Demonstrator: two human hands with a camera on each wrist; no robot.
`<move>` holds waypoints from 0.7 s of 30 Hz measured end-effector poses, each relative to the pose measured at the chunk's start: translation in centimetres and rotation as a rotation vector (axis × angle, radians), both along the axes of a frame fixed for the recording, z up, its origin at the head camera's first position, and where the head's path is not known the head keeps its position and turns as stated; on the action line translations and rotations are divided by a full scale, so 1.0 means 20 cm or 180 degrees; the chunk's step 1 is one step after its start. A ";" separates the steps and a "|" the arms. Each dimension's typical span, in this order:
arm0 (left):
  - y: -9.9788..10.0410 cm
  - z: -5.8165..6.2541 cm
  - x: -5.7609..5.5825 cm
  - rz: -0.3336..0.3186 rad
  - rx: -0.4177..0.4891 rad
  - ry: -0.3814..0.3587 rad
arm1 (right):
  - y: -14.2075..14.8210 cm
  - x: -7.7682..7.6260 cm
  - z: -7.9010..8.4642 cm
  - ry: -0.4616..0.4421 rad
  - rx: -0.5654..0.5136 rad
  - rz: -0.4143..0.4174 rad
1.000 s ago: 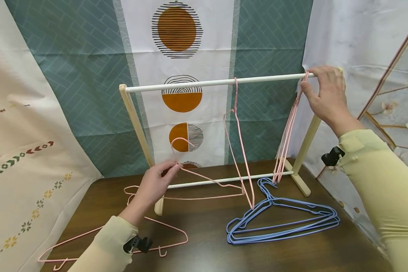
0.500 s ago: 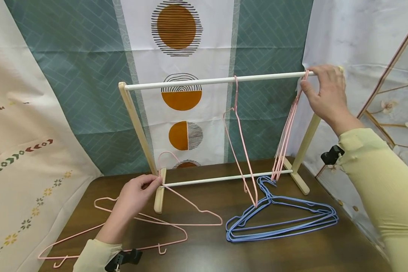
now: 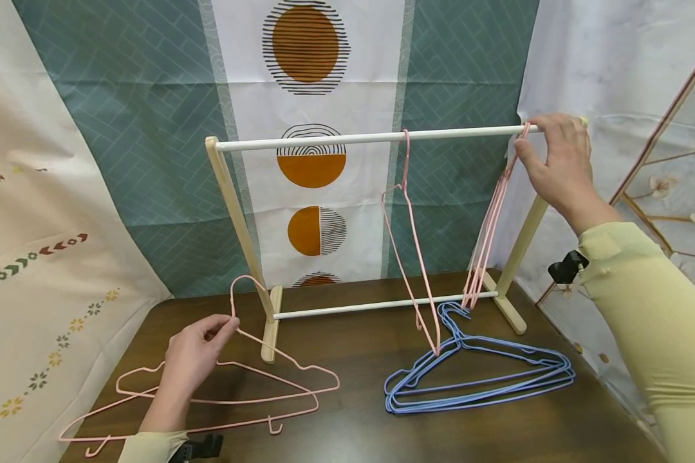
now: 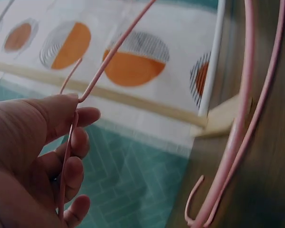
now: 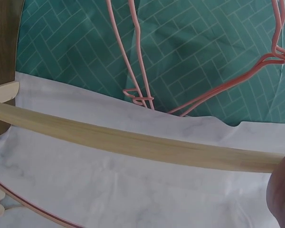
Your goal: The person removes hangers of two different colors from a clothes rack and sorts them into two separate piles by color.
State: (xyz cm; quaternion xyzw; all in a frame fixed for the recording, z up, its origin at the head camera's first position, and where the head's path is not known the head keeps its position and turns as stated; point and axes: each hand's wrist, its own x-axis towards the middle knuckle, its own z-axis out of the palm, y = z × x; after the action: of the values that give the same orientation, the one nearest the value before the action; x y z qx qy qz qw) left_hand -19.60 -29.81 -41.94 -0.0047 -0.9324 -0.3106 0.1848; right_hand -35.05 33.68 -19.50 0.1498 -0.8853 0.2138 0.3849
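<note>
My left hand (image 3: 194, 350) pinches a pink clothes hanger (image 4: 115, 51) at the neck, just below its hook, thumb against forefinger. The hanger stands tilted low over the table's left side, overlapping a second pink hanger (image 3: 237, 424) that lies there. At the right end of a small clothes rack (image 3: 313, 139), my right hand (image 3: 562, 161) grips the top rail, fingers over it and fingertips hidden. Close beside that thumb hangs a bunch of pink hangers (image 3: 489, 228). One more pink hanger (image 3: 416, 238) hangs alone farther left along the rail.
Several blue hangers (image 3: 475, 404) lie stacked on the brown table (image 3: 347, 444), in front of the rack's right side. The rack's wooden feet (image 3: 271, 337) stand near the back. Patterned cloths (image 3: 150, 161) enclose the table behind and at both sides.
My left hand has carried the pinched pink hanger left and down, from in front of the rack to above the hanger lying on the table. The right hand stays at the rail.
</note>
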 end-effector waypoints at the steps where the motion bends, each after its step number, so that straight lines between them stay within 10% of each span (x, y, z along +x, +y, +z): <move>1: -0.02 -0.01 0.00 0.0013 -0.0028 0.0023 | 0.00 0.00 0.00 -0.0003 -0.0003 -0.0006; 7: -0.11 -0.05 -0.01 0.0048 -0.0167 0.0154 | -0.01 0.00 0.00 -0.0028 -0.0015 -0.0034; 21: -0.28 -0.25 -0.10 0.0191 -0.0316 -0.0398 | -0.01 0.00 0.00 -0.0033 -0.0005 -0.0038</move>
State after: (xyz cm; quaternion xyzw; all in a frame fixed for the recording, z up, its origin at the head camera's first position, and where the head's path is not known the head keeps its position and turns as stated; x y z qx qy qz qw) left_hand -21.50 -35.33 -47.03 0.0334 -0.9561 -0.2581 0.1349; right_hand -35.06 33.54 -19.51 0.1432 -0.8879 0.2130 0.3817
